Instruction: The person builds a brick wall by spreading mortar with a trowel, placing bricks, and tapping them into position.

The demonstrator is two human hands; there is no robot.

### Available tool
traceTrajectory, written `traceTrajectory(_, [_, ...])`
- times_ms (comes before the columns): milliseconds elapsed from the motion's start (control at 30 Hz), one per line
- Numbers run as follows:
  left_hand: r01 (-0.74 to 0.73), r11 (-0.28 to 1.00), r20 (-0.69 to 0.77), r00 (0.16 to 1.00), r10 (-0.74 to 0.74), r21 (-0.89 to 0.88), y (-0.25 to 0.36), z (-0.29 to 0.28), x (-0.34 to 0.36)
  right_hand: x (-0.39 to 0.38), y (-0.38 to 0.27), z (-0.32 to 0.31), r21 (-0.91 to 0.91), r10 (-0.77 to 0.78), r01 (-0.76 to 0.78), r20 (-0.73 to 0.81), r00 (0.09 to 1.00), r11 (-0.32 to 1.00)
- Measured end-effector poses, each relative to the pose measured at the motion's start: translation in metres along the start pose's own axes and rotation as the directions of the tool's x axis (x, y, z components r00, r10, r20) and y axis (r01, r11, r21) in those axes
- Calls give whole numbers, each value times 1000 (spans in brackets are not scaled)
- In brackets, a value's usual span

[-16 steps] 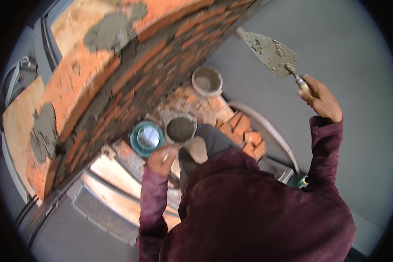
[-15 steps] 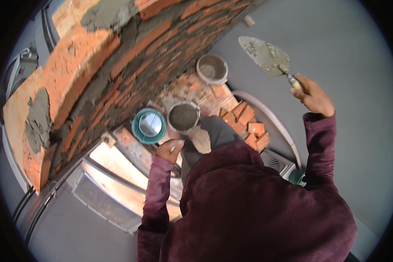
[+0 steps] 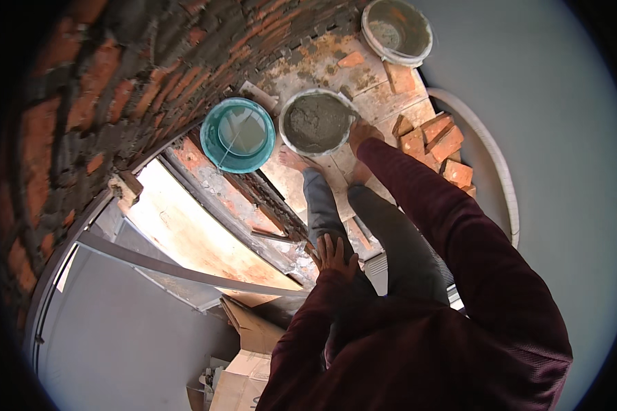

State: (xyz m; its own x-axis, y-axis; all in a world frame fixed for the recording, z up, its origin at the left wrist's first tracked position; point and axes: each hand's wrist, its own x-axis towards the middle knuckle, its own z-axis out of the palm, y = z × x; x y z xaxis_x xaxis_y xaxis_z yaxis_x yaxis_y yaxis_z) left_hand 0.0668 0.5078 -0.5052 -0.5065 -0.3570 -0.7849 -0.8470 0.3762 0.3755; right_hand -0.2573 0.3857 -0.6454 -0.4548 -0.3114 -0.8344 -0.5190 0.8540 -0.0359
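Observation:
My left hand lies on my left thigh, its fingers spread and holding nothing. My right hand reaches down to the right rim of a round bucket of grey mortar. Its fingers are curled, seen from the back, round the trowel's handle; the blade is hidden, and only a small pale part shows by the rim. Left of the mortar stands a teal basin holding cloudy water, with a thin handle across it.
A brick wall with grey joints rises on the left. Behind, at right, stands another bucket. Broken bricks lie beside a pale hose. My bare feet stand on tiled footing. A cardboard box sits lower left.
My right hand has swung the trowel down from the upper right to the mortar bucket. My left hand has come down onto my thigh. The view has tilted toward the floor.

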Motion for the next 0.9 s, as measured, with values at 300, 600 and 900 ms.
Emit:
traceTrajectory(300, [143,984,47,989,-139,-105,-2,7,26,71,-15,123,-108,-159,157,-7,987,982])
traceTrajectory(600, [95,909,-683,629,-371,-406,-104,-135,164,-32,59,125,311,-236,238,-42,971,920])
traceTrajectory(900, [9,854,-519,791,-325,-520,-393,-245,384,-134,19,207,965,-98,-128,154,983,227])
